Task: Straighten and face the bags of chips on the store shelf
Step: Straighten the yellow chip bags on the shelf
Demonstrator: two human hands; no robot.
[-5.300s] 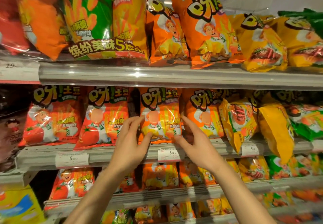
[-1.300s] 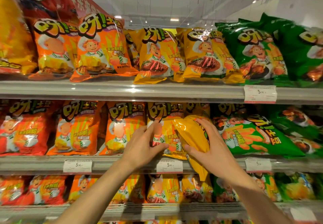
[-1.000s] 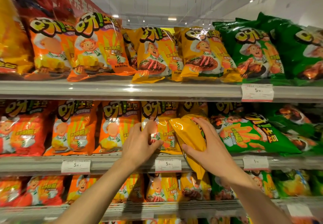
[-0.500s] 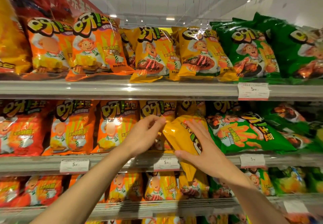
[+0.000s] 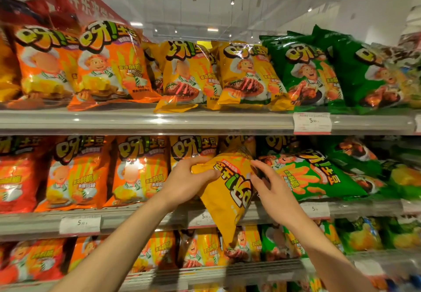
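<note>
A yellow chip bag [image 5: 230, 191] hangs tilted and upside down in front of the middle shelf [image 5: 136, 220], its lower corner dropping past the shelf edge. My left hand [image 5: 189, 181] grips its upper left edge, fingers curled over the top. My right hand [image 5: 270, 183] is at its right side with fingers spread, thumb against the bag. Behind it stand upright yellow bags [image 5: 193, 148]. A green bag [image 5: 319, 178] lies tipped sideways just to the right.
Orange bags [image 5: 139, 173] and red bags [image 5: 16, 178] stand upright to the left on the middle shelf. The top shelf [image 5: 159, 120] holds orange, yellow and green bags leaning forward. A lower shelf [image 5: 227, 271] carries more bags. Price tags [image 5: 312, 123] hang along the shelf edges.
The yellow bag has turned so its printed front now faces me. My left hand moved from the bag behind onto its top edge. My right hand slid to its right side.
</note>
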